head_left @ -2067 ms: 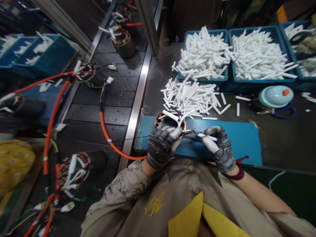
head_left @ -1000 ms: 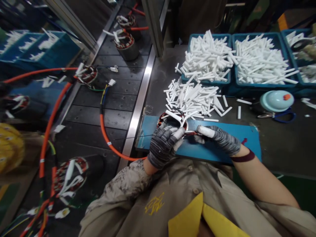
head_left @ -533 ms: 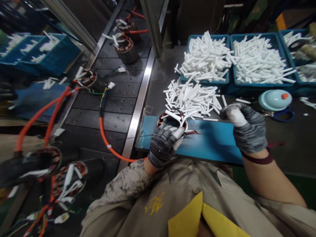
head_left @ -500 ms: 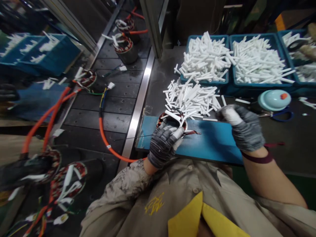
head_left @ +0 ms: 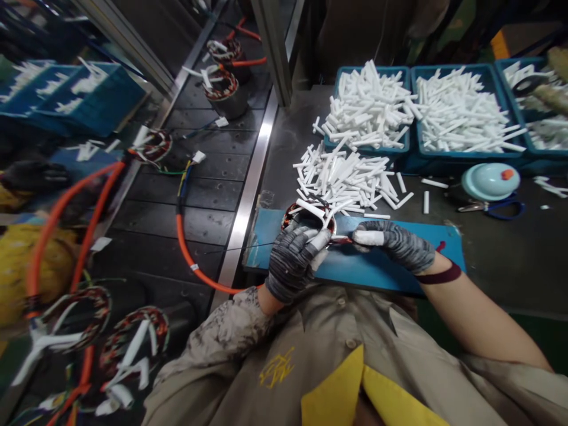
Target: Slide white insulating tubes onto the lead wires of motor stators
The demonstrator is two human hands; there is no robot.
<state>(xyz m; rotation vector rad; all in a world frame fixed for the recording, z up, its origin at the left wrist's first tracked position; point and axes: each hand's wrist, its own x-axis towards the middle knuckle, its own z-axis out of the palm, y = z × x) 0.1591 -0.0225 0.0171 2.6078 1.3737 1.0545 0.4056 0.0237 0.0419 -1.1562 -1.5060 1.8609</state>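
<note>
My left hand, in a grey glove with white-taped fingertips, is closed on the near rim of a wound motor stator at the edge of a blue board. White sleeves stick out of its copper and red windings. My right hand, also gloved and taped, pinches the end of the reddish lead wires just right of the stator. Its fingertips hide whether a sleeve is in the pinch. Behind the stator lies a loose pile of white sleeves.
Blue bins full of white sleeves line the back. A pale blue round container and blue-handled scissors lie right. Leftward, a conveyor carries more stators and orange cables. A co-worker's gloved hand is far left.
My right hand has moved left and down from beside the sleeve pile to the wires. Loose sleeves now show where it was. The co-worker's hand has drawn back from the stators. My left hand stays put.
</note>
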